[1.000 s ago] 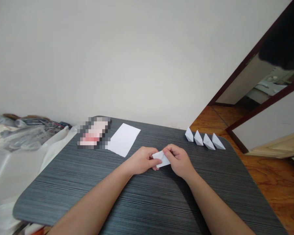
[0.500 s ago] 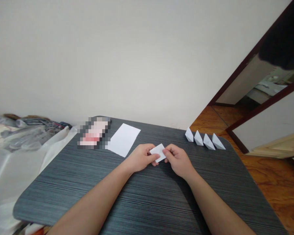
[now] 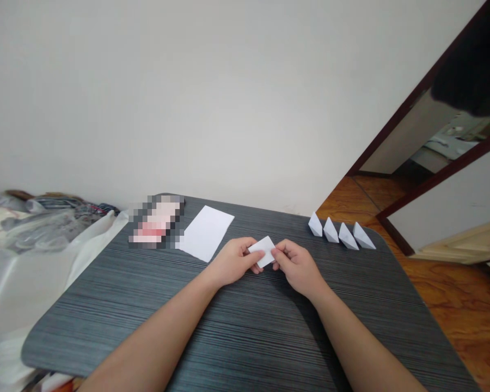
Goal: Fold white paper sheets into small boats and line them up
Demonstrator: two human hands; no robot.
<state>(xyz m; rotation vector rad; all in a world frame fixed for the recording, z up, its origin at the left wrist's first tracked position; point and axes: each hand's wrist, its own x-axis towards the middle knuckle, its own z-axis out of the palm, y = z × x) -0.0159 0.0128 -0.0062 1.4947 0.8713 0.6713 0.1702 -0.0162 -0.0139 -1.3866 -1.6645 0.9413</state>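
Between my two hands, above the middle of the table, is a small folded square of white paper (image 3: 264, 246), turned cornerwise. My left hand (image 3: 233, 262) grips its left side, thumb on top and fingers underneath. On the right corner, my right hand (image 3: 297, 265) pinches it between thumb and fingers. The fingers partly cover the paper, so its underside and inner folds are hidden. Flat on the table beyond my left hand lies a white paper sheet (image 3: 208, 231). Several folded white paper boats (image 3: 331, 231) stand in a row at the back right.
The dark wood-grain table (image 3: 237, 337) meets a pale wall (image 3: 228, 109) at its back. A blurred-out pinkish item (image 3: 157, 220) lies at the back left. Plastic-covered bundles (image 3: 28, 261) crowd the left side. To the right are a wooden floor (image 3: 453, 305) and a dark-framed mirror.
The folded paper has risen slightly and shifted a little left, my left hand moving with it. My left thumb sits a bit higher on it. Everything else stays in place.
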